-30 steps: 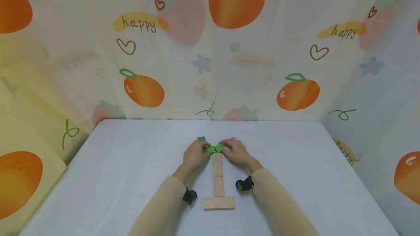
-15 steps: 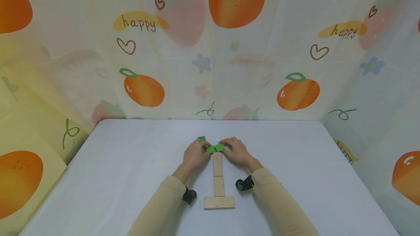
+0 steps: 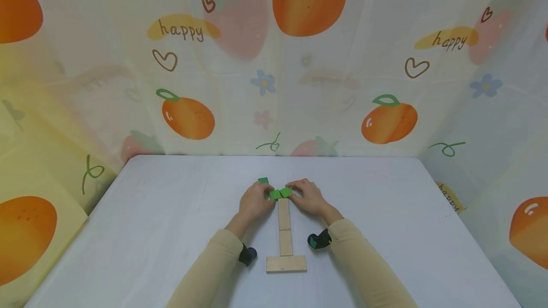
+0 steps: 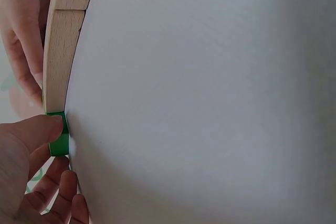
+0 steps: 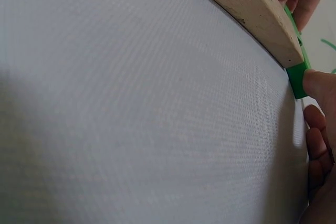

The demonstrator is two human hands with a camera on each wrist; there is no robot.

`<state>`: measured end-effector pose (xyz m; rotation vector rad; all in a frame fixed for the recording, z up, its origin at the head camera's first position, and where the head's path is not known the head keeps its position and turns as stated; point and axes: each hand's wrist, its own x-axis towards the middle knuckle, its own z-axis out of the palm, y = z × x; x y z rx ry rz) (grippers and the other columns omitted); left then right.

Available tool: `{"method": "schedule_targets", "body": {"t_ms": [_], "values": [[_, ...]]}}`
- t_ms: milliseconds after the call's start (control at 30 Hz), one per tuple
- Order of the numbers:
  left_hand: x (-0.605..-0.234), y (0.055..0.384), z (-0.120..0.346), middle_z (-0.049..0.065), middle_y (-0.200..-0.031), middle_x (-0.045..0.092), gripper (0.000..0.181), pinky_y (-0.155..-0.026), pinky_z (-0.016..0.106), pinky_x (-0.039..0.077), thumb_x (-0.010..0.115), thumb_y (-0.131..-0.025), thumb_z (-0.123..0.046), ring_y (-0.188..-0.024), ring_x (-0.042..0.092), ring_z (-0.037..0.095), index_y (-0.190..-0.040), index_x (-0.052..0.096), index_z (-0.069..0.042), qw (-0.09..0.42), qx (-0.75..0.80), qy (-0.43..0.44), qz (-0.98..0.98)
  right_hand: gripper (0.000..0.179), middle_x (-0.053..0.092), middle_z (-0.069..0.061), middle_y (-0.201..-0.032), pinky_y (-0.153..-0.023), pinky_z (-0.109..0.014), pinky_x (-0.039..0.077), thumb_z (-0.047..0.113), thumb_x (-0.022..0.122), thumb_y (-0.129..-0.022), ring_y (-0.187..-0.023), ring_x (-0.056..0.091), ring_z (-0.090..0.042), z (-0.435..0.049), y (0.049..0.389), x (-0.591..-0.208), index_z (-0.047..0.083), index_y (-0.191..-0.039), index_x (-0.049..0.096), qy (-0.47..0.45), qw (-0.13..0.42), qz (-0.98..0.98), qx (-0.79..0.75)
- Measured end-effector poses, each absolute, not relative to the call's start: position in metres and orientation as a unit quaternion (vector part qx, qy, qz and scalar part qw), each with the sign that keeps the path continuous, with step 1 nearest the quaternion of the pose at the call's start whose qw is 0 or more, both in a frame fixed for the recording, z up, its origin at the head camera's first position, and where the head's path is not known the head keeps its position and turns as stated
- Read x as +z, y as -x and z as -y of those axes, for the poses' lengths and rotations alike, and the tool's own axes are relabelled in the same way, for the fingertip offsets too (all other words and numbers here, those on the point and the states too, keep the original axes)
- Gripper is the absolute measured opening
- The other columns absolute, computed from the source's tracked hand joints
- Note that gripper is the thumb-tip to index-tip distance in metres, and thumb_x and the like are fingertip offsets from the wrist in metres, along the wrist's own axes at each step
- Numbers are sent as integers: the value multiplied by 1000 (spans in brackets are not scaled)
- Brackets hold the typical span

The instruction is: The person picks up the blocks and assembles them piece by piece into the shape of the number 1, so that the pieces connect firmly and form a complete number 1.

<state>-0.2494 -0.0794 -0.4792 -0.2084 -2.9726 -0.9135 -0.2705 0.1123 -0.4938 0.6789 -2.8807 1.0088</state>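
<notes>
My left hand (image 3: pixel 255 201) pinches a small green block (image 3: pixel 275 195) between thumb and fingers at the far end of a line of wooden blocks. Opposite it, my right hand (image 3: pixel 308 197) pinches a second green block (image 3: pixel 285 192). These two green blocks sit side by side, each slightly angled. Two plain wooden blocks (image 3: pixel 284 214) run end to end toward the person from them, ending at a crosswise wooden block (image 3: pixel 286 264). In the left wrist view the thumb lies over the green block (image 4: pixel 59 142), beside the wood's end; the right wrist view shows another thumb on its green block (image 5: pixel 296 80).
A third green block (image 3: pixel 263 180) lies just beyond the left hand's fingers, partly covered by them. A white cloth (image 3: pixel 171 194) covers the table, and a fruit-patterned curtain (image 3: pixel 239 122) rises behind its far edge. Dark wrist cameras (image 3: pixel 247 255) hang inside both sleeves.
</notes>
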Motion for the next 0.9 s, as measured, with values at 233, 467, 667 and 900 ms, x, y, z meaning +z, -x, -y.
{"method": "schedule_targets", "body": {"t_ms": [233, 467, 667, 900], "values": [[-477, 248, 80, 7, -104, 61, 36, -80, 37, 48, 74, -74, -21, -99, 58, 22, -108, 65, -12, 5, -288, 70, 955, 30, 58, -9, -112, -87, -49, 38, 24, 59, -88, -105, 50, -27, -111, 270, -493, 14, -116, 62, -209, 1, 923, 324], [-471, 250, 82, 6, -105, 62, 39, -82, 38, 47, 73, -76, -22, -101, 58, 23, -112, 63, -12, -18, -291, 75, 954, 29, 57, -9, -110, -86, -47, 37, 23, 60, -88, -102, 50, -26, -112, 271, -495, 14, -116, 62, -206, 4, 923, 325], [-467, 250, 86, 5, -103, 63, 38, -78, 38, 47, 72, -77, -26, -96, 58, 22, -111, 64, -12, -18, -292, 63, 954, 30, 56, -7, -110, -87, -46, 37, 23, 60, -88, -101, 49, -25, -112, 271, -495, 15, -116, 62, -201, 1, 925, 324], [-465, 252, 97, 1, -99, 65, 24, -67, 29, 47, 68, -80, -20, -85, 59, 15, -103, 67, -13, 10, -318, 40, 947, 30, 56, -7, -109, -87, -45, 37, 22, 60, -88, -102, 49, -25, -111, 271, -495, 16, -117, 61, -196, -5, 925, 326]]}}
